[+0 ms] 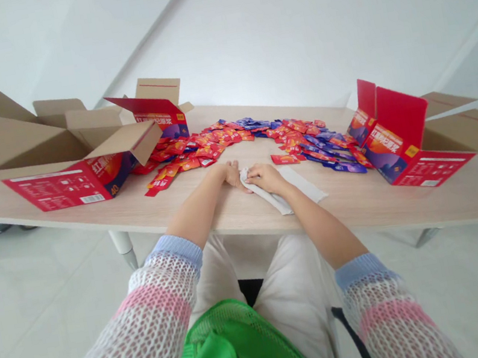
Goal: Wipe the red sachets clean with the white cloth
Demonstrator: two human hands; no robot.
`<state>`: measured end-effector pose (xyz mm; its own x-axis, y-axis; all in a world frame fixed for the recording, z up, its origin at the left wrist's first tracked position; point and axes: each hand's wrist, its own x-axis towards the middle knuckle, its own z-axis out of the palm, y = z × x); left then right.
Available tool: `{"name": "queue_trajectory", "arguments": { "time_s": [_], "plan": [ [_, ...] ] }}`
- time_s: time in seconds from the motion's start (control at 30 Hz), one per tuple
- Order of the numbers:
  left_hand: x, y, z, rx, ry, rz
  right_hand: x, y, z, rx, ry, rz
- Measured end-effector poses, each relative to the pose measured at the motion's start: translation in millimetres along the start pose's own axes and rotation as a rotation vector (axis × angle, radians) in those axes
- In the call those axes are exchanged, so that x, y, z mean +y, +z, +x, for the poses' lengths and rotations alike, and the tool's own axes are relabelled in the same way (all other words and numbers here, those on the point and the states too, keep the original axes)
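I see red cartons with orange and purple printed artwork and plain brown insides, red-orange and violet-blue packets, a pale wood-grained counter, a whitish cloth, a bright green mesh-patterned garment, and knit sleeves striped light blue, white and pink.

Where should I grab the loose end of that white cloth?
Pinch the white cloth by its right corner, probably best from the right: that corner looks flat and lies clear of the right forearm, while the other end is bunched under the right hand.
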<state>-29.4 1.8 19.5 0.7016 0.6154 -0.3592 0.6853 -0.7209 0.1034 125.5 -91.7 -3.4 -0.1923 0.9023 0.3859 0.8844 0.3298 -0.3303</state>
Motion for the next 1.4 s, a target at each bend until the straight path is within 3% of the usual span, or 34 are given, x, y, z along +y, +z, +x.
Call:
{"name": "queue_trajectory", "arguments": {
  "time_s": [0.1,0.43,0.73,0.87,1.03,1.23,1.4],
  "plan": [
    [0.4,2.1,4.7,-0.026,-0.02,0.017,-5.2,2.8,0.5,-0.139,-0.077,-0.032],
    [0.3,-2.2,1.6,-0.048,-0.065,0.009,-20.2,0.6,2.5,-0.06,0.232,-0.315],
    [9.0,-8.3,-12.5,-0.093,-0.021,-0.008,15.9,2.9,13.2,0.062,0.476,-0.319],
    [9.9,-10.6,-15.9,-0.109,-0.012,-0.024,34.3,-8.1,10.2,0.037,0.52,-0.34],
    [9.0,-10.7,-14.3,-0.109,-0.013,-0.025,52.3,-23.1,-1.0,0.112,0.639,-0.399],
    [6.3,-9.3,-11.5,-0.097,-0.021,-0.028,39.2,-26.6,-4.9,0.166,0.598,-0.324],
    [4.0,-11.2,-9.8,-0.097,-0.046,-0.042,20.0,-26.3,-4.7,0.204,0.351,-0.19]
  ]
}}
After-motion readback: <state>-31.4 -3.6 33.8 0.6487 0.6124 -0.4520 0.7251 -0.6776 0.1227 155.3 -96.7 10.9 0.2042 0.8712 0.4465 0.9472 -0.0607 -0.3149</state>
